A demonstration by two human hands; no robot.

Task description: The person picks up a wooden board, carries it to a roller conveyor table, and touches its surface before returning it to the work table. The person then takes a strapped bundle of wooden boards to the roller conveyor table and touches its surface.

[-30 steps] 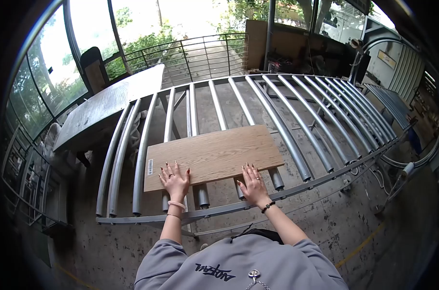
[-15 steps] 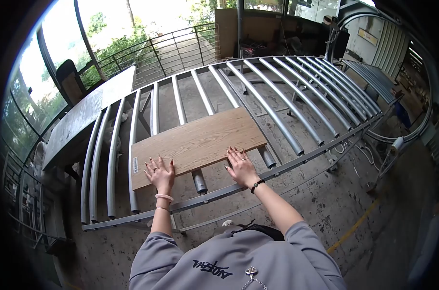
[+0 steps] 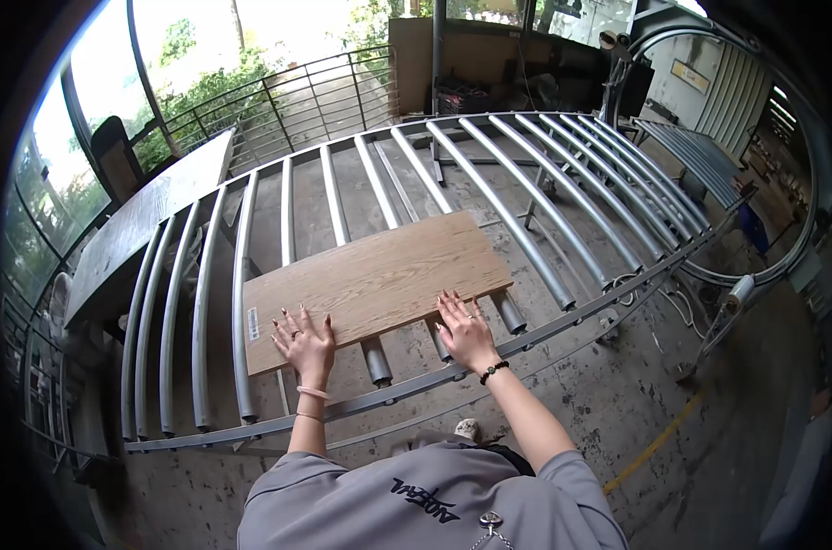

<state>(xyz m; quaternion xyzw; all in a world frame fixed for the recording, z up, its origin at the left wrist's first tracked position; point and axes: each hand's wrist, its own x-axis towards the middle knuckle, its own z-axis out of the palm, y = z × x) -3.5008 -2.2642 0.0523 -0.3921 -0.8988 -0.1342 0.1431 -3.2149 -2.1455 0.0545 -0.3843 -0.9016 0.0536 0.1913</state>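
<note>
A flat wood-grain board (image 3: pixel 379 275) lies across the metal rollers of a conveyor, with a small white label (image 3: pixel 253 324) at its left end. My left hand (image 3: pixel 306 348) is spread on the board's near edge toward the left, fingers apart and pointing away from me. Farther right, my right hand (image 3: pixel 466 335) rests on the same near edge, its fingers stretched out over the top face. Neither hand wraps around the board. Roller ends (image 3: pixel 376 362) stick out from under it, close to the front rail.
The roller conveyor's front rail (image 3: pixel 407 392) runs between my body and the board. More rollers (image 3: pixel 517 215) stretch to the right, toward a large metal ring (image 3: pixel 805 238). A pale flat panel (image 3: pixel 150 220) stands at the far left, and a metal railing (image 3: pixel 288 105) is behind.
The board has slid right along the conveyor by roughly one roller, with both hands staying on its near edge. My view has shifted along with it.
</note>
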